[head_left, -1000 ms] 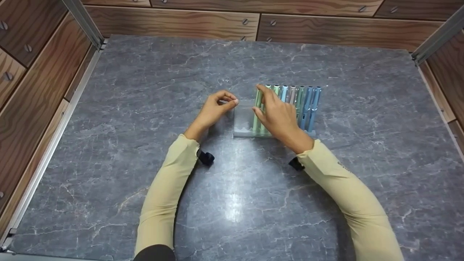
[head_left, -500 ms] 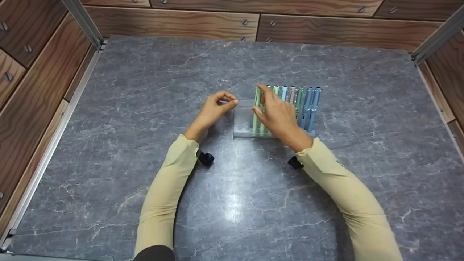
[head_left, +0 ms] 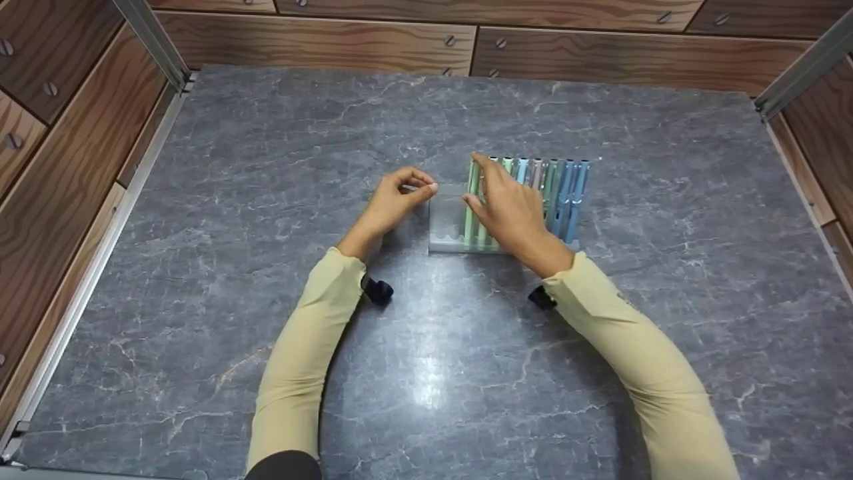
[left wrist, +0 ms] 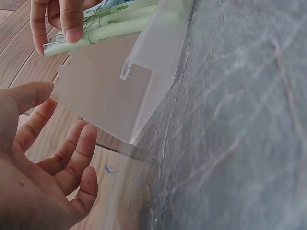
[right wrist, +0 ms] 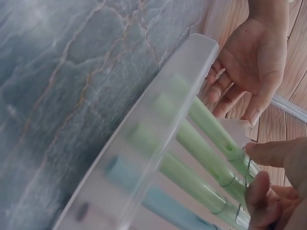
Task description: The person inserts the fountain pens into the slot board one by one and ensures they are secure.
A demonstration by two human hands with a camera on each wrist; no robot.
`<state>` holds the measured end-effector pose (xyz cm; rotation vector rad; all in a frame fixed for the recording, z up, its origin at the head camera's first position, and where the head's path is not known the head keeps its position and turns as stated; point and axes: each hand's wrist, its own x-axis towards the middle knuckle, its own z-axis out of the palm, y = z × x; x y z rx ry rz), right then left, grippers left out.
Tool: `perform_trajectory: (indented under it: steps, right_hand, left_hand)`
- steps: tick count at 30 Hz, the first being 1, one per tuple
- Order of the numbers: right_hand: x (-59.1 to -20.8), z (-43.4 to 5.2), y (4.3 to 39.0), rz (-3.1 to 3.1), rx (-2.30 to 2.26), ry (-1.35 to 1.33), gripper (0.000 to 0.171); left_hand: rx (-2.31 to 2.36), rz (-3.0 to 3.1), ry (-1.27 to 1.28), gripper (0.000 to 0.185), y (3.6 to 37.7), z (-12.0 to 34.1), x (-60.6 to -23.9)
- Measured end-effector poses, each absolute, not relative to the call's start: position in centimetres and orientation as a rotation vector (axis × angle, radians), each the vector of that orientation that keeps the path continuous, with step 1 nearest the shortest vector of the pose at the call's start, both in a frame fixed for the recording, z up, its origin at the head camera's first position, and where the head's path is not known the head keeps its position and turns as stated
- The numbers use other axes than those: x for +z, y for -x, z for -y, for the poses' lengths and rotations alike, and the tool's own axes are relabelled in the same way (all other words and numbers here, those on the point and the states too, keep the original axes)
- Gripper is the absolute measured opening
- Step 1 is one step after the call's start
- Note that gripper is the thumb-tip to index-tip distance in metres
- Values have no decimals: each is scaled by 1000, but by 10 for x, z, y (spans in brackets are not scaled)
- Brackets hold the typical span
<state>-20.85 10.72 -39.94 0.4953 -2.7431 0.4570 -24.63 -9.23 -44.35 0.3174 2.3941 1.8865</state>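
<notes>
A frosted clear pen holder [head_left: 446, 227] stands on the grey marble table [head_left: 266, 167] and leans back, with several pastel pens in a row. My left hand [head_left: 430, 190] pinches its upper left corner between thumb and forefinger, the other fingers loosely curled [left wrist: 72, 148]. My right hand [head_left: 474, 181] grips the top of the leftmost green pen [head_left: 472, 207] with thumb and fingers. That pen [right wrist: 211, 127] sits in the holder's front rail [right wrist: 158, 120]. Blue pens [head_left: 570, 200] fill the right end.
Wooden drawer-front walls [head_left: 320, 40] close in the table at the back and both sides. Metal frame rails [head_left: 153, 40] run at the corners. The holder stands near the table's middle, with bare marble all round it.
My right hand has shifted a little to the left on the green pen. The left hand and the holder have stayed put.
</notes>
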Motion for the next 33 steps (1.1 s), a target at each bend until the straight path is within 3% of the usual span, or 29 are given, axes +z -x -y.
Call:
perform_trajectory:
  steps: [13, 23, 33]
  right_hand:
    - [-399, -110, 203, 2672, 460, -544, 66]
    - [-395, -118, 200, 2551, 511, -637, 45]
    - [-392, -128, 201, 2505, 517, -654, 36]
  left_hand:
    - [1866, -2390, -299, 19, 244, 92, -442]
    - [1869, -2369, -321, 23, 242, 94, -436]
    - [1782, -2455, -365, 34, 242, 100, -426]
